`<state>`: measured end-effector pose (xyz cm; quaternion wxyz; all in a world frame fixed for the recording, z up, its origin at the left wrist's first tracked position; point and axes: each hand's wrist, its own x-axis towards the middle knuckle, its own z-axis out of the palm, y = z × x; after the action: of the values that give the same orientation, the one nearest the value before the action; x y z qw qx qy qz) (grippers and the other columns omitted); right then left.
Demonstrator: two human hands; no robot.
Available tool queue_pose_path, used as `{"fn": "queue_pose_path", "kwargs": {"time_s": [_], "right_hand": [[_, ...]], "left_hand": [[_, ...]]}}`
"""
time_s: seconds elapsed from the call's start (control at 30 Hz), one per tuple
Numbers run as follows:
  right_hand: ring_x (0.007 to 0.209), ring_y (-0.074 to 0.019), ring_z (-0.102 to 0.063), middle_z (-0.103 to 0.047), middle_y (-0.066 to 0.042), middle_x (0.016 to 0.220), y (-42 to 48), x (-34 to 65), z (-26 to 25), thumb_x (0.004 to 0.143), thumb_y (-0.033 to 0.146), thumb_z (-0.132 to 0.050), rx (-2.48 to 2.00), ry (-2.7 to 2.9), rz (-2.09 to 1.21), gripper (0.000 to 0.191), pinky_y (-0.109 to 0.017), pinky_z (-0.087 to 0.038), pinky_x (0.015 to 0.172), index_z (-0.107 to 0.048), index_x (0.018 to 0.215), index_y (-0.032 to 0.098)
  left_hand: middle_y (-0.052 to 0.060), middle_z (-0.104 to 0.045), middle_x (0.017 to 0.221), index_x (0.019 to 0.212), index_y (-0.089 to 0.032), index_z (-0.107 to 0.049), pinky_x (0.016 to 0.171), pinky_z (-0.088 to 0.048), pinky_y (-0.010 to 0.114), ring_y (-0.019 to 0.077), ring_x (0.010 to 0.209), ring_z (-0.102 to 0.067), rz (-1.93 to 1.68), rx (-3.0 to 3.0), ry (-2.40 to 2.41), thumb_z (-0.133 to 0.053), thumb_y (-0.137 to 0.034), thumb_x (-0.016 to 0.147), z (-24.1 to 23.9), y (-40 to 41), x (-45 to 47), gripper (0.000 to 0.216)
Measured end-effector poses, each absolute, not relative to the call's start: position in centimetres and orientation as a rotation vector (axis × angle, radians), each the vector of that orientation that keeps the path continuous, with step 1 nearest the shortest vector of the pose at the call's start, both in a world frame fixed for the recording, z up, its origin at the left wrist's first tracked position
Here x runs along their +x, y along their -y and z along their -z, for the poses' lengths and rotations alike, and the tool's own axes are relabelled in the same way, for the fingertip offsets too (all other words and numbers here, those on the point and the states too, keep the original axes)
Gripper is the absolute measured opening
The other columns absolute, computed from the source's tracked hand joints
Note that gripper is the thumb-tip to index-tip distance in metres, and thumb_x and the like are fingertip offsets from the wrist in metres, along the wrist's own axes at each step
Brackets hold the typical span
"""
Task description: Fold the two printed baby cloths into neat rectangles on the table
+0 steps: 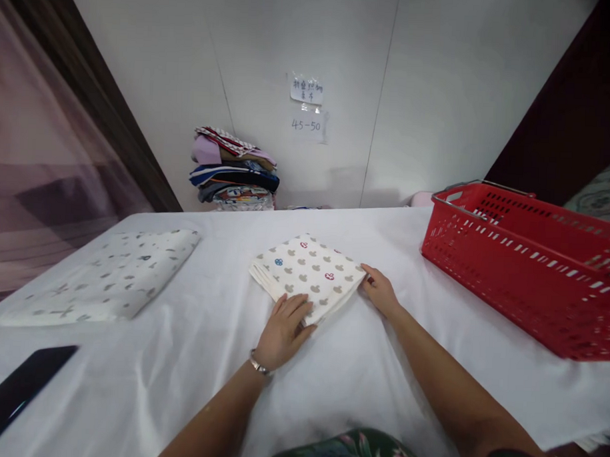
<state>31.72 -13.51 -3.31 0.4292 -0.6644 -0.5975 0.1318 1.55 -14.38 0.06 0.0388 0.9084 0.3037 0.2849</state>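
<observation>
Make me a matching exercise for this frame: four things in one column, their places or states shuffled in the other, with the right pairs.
1. small cloth
2. bracelet
3. basket
4. clothes pile

A. red, on the right side of the table
B. stacked near the wall
C. touched by the left hand and the right hand
D. worn on the left wrist

Pairs: 1-C, 2-D, 3-A, 4-B
</observation>
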Motion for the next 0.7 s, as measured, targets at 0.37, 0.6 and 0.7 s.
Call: {"fn": "queue_pose_path", "kwargs": {"time_s": [0.37, 0.6, 0.7], "right_hand": [[0.082, -0.0166, -0.056, -0.063, -0.002, 0.104, 12.7, 32.0, 3.6, 0.073, 0.02, -0.044, -1.707, 1.436, -0.342, 0.038, -0.034, -0.044, 0.083, -0.062, 0.106, 0.024], [0.122, -0.0238, -0.036, -0.044, -0.006, 0.131, 15.7, 29.8, 0.9, 0.075, 0.016, -0.045, -1.57, 1.732, 0.054, 0.046, -0.044, -0.03, 0.101, -0.053, 0.12, 0.024], [0.122, -0.0252, -0.037, -0.048, -0.007, 0.128, 16.6, 28.3, 0.0, 0.078, 0.02, -0.048, -1.455, 1.961, 0.027, 0.041, -0.047, -0.026, 0.102, -0.054, 0.119, 0.024]], "left_hand": [[0.006, -0.062, 0.096, 0.097, -0.021, -0.058, 0.098, -0.035, 0.042, 0.0174, 0.099, -0.055, -0.951, 2.74, -0.96, -0.051, -0.025, 0.081, -0.3, 14.6, 1.9, 0.018], [0.007, -0.061, 0.104, 0.107, -0.022, -0.055, 0.1, -0.032, 0.045, 0.0194, 0.105, -0.053, -0.914, 2.725, -0.883, -0.052, -0.024, 0.079, -0.2, 14.7, 1.4, 0.028], [0.008, -0.06, 0.109, 0.111, -0.023, -0.054, 0.101, -0.031, 0.046, 0.0197, 0.107, -0.053, -0.907, 2.715, -0.871, -0.052, -0.02, 0.076, -0.1, 14.7, 1.2, 0.035]]}}
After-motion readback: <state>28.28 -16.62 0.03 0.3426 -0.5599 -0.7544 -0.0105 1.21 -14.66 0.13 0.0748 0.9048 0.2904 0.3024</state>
